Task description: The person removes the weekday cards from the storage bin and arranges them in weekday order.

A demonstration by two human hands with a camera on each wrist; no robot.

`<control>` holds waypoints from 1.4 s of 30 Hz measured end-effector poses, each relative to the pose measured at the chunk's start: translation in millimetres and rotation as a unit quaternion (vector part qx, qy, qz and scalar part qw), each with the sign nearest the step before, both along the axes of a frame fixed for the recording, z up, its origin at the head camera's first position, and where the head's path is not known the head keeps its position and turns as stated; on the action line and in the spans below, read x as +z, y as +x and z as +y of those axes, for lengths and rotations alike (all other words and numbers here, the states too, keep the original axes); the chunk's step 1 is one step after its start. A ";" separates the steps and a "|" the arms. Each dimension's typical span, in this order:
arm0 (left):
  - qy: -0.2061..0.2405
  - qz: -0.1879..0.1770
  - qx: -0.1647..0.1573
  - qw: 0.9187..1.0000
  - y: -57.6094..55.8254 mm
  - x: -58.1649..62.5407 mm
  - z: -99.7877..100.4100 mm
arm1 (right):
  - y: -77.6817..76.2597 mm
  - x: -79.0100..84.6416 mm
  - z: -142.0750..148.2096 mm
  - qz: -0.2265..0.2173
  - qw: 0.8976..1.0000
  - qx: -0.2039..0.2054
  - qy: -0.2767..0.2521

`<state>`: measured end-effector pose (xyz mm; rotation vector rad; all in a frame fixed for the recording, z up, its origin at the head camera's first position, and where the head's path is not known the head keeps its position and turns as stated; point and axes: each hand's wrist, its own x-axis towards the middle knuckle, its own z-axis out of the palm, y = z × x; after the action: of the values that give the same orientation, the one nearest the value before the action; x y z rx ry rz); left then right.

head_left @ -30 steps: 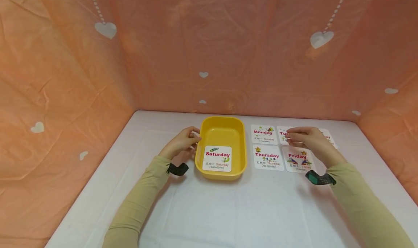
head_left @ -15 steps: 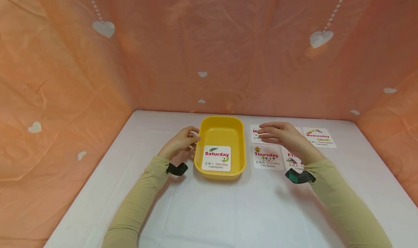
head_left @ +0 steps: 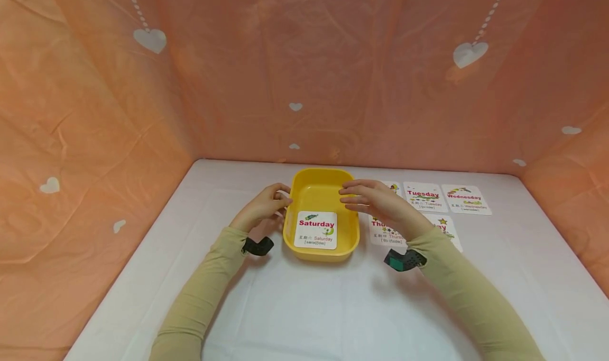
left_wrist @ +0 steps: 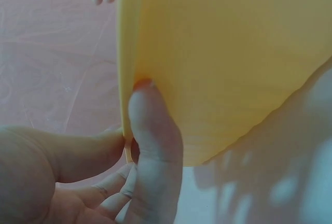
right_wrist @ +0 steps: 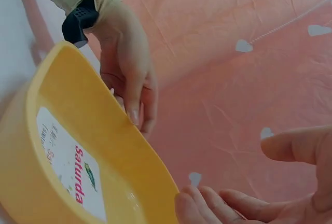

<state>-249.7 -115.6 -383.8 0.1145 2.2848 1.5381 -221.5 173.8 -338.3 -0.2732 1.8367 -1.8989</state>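
A yellow plastic tray (head_left: 321, 193) stands on the white table, and a white "Saturday" card (head_left: 316, 230) lies inside its near part. My left hand (head_left: 263, 209) pinches the tray's left rim; in the left wrist view, the thumb and a finger (left_wrist: 153, 125) meet across the wall of the tray. Over the tray's right rim hovers my right hand (head_left: 387, 206), fingers extended and thumb spread apart in the right wrist view, holding nothing. Beneath that hand and wrist, the "Monday" card (head_left: 394, 187), "Thursday" card (head_left: 387, 237) and "Friday" card (head_left: 449, 228) are partly hidden.
The "Tuesday" card (head_left: 425, 198) and "Wednesday" card (head_left: 467, 199) lie flat in the back row, right of the tray. An orange curtain (head_left: 238, 86) with white hearts encloses the back and sides of the white table (head_left: 295, 308).
My right hand has moved left from above the Tuesday and Friday cards to the tray's right rim, uncovering Tuesday and Wednesday. My left hand, the tray and the Saturday card stay put.
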 end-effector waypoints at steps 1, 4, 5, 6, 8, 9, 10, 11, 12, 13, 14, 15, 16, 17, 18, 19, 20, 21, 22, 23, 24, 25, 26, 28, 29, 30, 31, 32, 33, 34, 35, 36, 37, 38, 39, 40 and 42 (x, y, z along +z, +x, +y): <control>0.001 -0.001 0.000 1.000 0.2 -0.1 0.0 | 0.1 -0.8 -2.8 -0.004 1.000 0.001 0.000; 0.003 -0.005 0.000 1.000 0.3 -0.1 0.0 | 0.2 -2.0 -10.0 -0.013 1.000 0.003 0.005; 0.004 -0.005 0.000 1.000 0.3 -0.2 0.1 | 0.3 -1.9 -12.4 -0.018 1.000 0.001 0.007; 0.004 -0.005 -0.001 1.000 0.3 -0.4 0.0 | 0.5 -1.8 -14.7 -0.020 1.000 0.001 0.009; 0.004 -0.003 -0.002 1.000 0.2 -0.7 -0.4 | 0.7 -1.2 -19.4 -0.031 0.999 -0.004 0.011; 0.004 -0.001 -0.004 1.000 0.0 -1.1 -0.8 | 0.7 -1.1 -21.7 -0.037 0.999 -0.008 0.011; 0.004 0.000 -0.004 1.000 0.0 -1.3 -1.0 | 0.8 -0.9 -23.7 -0.043 0.999 -0.011 0.012; 0.003 0.000 -0.005 1.000 0.1 -1.4 -1.2 | 0.6 -1.4 -25.7 -0.050 0.999 -0.017 0.012; 0.002 0.002 -0.006 1.000 0.3 -1.5 -1.3 | 0.3 -2.3 -27.4 -0.057 0.998 -0.021 0.012; 0.000 0.003 -0.008 1.000 0.8 -1.4 -1.4 | 0.1 -3.1 -29.2 -0.066 0.997 -0.026 0.009; 0.001 0.003 -0.007 1.000 1.0 -1.3 -1.4 | 0.0 -4.4 -30.9 -0.071 0.997 -0.028 0.007; 0.001 0.004 -0.008 1.000 1.2 -1.3 -1.3 | -0.1 -5.9 -32.6 -0.079 0.996 -0.032 0.004; 0.000 0.004 -0.008 1.000 1.6 -1.2 -1.2 | -0.1 -7.4 -33.9 -0.086 0.996 -0.037 0.003; 0.001 0.004 -0.008 1.000 1.6 -1.3 -1.1 | -0.4 -9.1 -35.0 -0.091 0.995 -0.040 0.002; 0.001 0.005 -0.008 1.000 1.6 -1.5 -1.1 | -0.4 -10.6 -35.9 -0.096 0.995 -0.042 0.000; 0.002 0.005 -0.008 1.000 1.3 -1.8 -1.0 | -0.5 -11.8 -36.8 -0.098 0.994 -0.044 -0.001; 0.002 0.005 -0.007 1.000 1.0 -1.9 -1.1 | -0.8 -13.0 -37.6 -0.100 0.994 -0.046 -0.003; 0.002 0.005 -0.007 1.000 0.9 -2.1 -1.1 | -1.2 -14.1 -38.4 -0.103 0.993 -0.049 -0.004; 0.003 0.005 -0.007 1.000 0.9 -2.2 -1.2 | -1.7 -14.8 -39.0 -0.106 0.993 -0.051 -0.006; 0.004 0.005 -0.007 1.000 0.9 -2.2 -1.3 | -2.2 -15.2 -39.8 -0.108 0.993 -0.052 -0.008; 0.003 0.006 -0.007 1.000 1.1 -2.1 -1.3 | -2.6 -15.7 -40.6 -0.111 0.992 -0.054 -0.010; 0.003 0.006 -0.007 1.000 1.3 -1.9 -1.2 | -3.1 -15.8 -41.5 -0.114 0.992 -0.056 -0.010; 0.002 0.006 -0.007 1.000 1.5 -1.7 -1.4 | -3.5 -15.7 -42.4 -0.118 0.991 -0.058 -0.008; -0.001 0.008 -0.006 1.000 1.6 -1.4 -1.4 | -3.9 -15.3 -44.3 -0.125 0.990 -0.062 0.001; -0.003 0.009 -0.006 1.000 1.7 -1.3 -1.3 | -3.8 -15.0 -45.1 -0.128 0.990 -0.063 0.008; -0.004 0.010 -0.006 1.000 1.9 -1.1 -1.2 | -3.7 -14.8 -45.7 -0.130 0.989 -0.063 0.015; -0.005 0.010 -0.005 1.000 1.9 -0.9 -1.1 | -3.5 -14.4 -46.2 -0.131 0.989 -0.063 0.025; -0.005 0.010 -0.005 1.000 1.9 -0.7 -1.1 | -3.5 -14.1 -46.6 -0.132 0.989 -0.061 0.036; -0.005 0.011 -0.005 1.000 2.0 -0.5 -0.9 | -3.7 -14.2 -47.2 -0.134 0.988 -0.060 0.044; -0.005 0.011 -0.006 1.000 2.1 -0.2 -0.8 | -3.8 -14.3 -47.6 -0.136 0.988 -0.060 0.052; -0.005 0.012 -0.006 1.000 2.1 0.0 -0.8 | -4.0 -14.4 -47.8 -0.137 0.987 -0.059 0.061; -0.004 0.012 -0.006 1.000 2.2 0.0 -0.8 | -4.3 -14.9 -48.4 -0.140 0.986 -0.060 0.067; -0.004 0.012 -0.006 1.000 2.1 0.1 -0.8 | -4.8 -15.4 -49.2 -0.144 0.985 -0.062 0.071; -0.005 0.013 -0.007 1.000 2.0 0.0 -0.9 | -5.5 -16.1 -50.2 -0.148 0.984 -0.064 0.071; -0.005 0.014 -0.009 1.000 1.9 -0.2 -1.1 | -6.2 -16.9 -51.3 -0.154 0.984 -0.066 0.066; -0.005 0.014 -0.010 1.000 2.1 -0.2 -1.3 | -6.8 -17.6 -52.1 -0.161 0.982 -0.070 0.062; -0.004 0.014 -0.014 1.000 1.7 -1.1 -1.7 | -7.6 -18.8 -53.6 -0.178 0.980 -0.078 0.051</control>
<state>-248.0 -117.3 -384.9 0.1660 2.3011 1.5227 -229.1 120.2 -357.1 0.2393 1.7418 -1.8049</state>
